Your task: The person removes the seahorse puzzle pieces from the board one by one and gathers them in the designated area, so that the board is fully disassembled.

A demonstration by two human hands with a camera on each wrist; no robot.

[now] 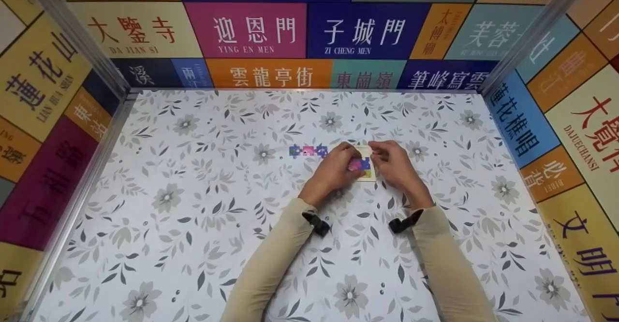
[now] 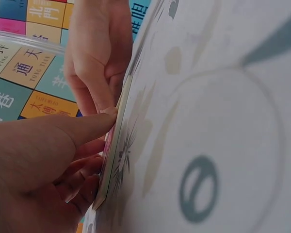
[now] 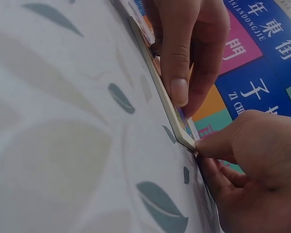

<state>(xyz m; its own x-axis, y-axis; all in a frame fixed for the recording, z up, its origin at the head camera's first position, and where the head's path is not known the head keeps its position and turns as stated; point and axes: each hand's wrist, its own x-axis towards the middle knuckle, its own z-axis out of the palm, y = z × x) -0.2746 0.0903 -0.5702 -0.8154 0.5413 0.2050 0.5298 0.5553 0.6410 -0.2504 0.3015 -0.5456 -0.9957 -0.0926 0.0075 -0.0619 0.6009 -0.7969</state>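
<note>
A small jigsaw puzzle board [image 1: 371, 178] with a pale frame lies flat on the table. Purple, pink and yellow-green pieces [image 1: 363, 163] show inside it. Over its left part is my left hand [image 1: 337, 165], with bent fingers at the board and the thumb on the pieces; it hides much of that side. At the far right corner my right hand [image 1: 392, 162] pinches the board's rim, as the right wrist view shows with its thumb [image 3: 218, 141] against the corner. Just left of my left hand lies a short row of loose jigsaw pieces [image 1: 308, 151].
The table [image 1: 193, 244] has a white cover with grey flowers and leaves. Panels with coloured name blocks [image 1: 246, 32] stand along the back and both sides. Black straps with small devices [image 1: 316, 224] sit at both wrists, over beige sleeves [image 1: 273, 259].
</note>
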